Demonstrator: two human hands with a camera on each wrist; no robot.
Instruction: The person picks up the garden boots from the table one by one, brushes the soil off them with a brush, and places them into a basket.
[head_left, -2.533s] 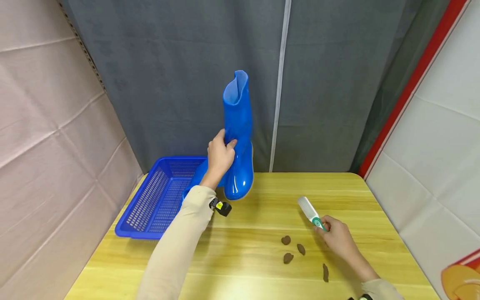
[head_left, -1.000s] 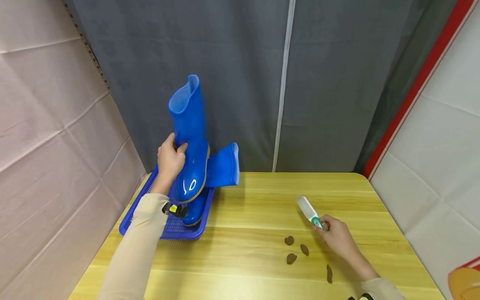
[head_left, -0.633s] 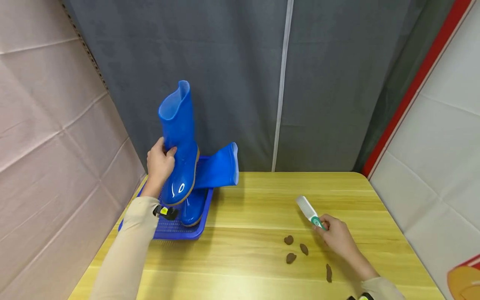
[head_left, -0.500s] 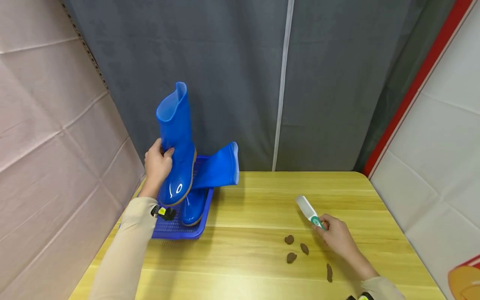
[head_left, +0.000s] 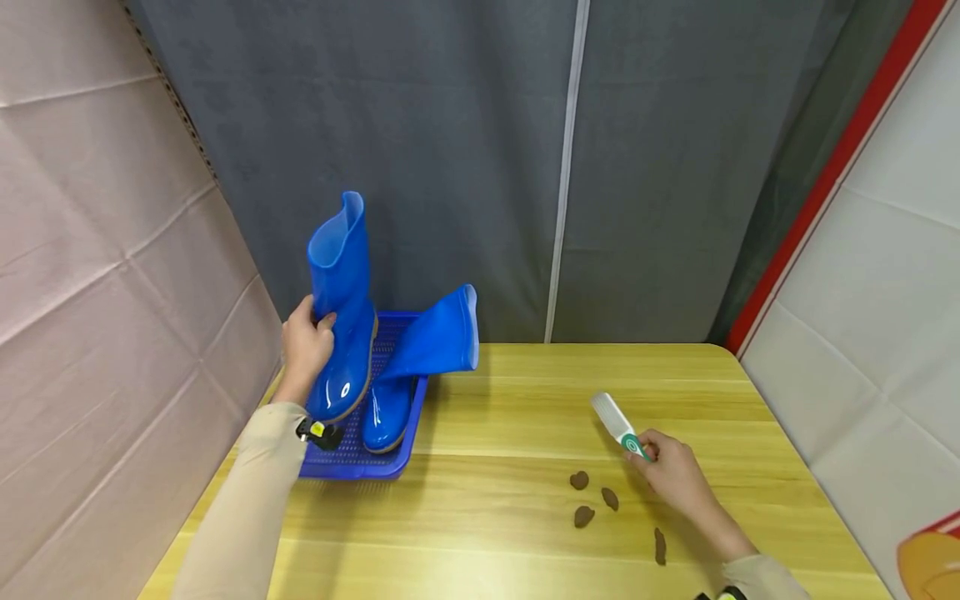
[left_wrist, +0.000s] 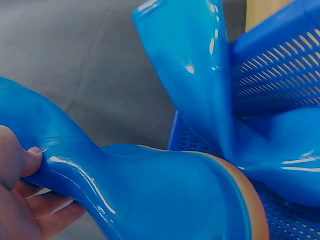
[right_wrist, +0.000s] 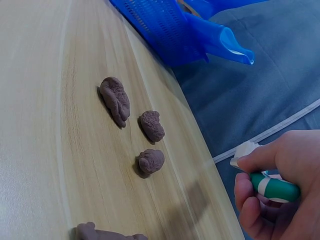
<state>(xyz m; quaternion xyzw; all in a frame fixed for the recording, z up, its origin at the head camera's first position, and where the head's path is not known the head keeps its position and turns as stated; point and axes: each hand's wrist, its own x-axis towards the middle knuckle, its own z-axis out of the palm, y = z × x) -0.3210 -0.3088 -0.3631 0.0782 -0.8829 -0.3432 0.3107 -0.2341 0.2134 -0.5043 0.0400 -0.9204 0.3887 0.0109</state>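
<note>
My left hand (head_left: 306, 346) grips a shiny blue rain boot (head_left: 341, 333) by its shaft, fingers behind and thumb in front. That boot is held upright, toe down, over the left part of a blue plastic basket (head_left: 352, 472); whether its sole touches the basket cannot be told. A second blue rain boot (head_left: 435, 337) lies in the basket, its shaft sticking out over the right rim. On the right, my right hand (head_left: 675, 475) pinches a small brush (head_left: 618, 423) with a white head and a green-and-white handle, held above the table.
Several brown clay-like lumps (right_wrist: 116, 100) lie on the wooden table (head_left: 487, 517), left of and below the right hand. A grey curtain (head_left: 465, 125) hangs behind the table's back edge. White cloth walls (head_left: 112, 292) stand at both sides.
My left hand has carried its boot leftward from beside the basket, then lowered it over the basket's left part. The other boot's shaft has come into sight. The right hand holds still.
</note>
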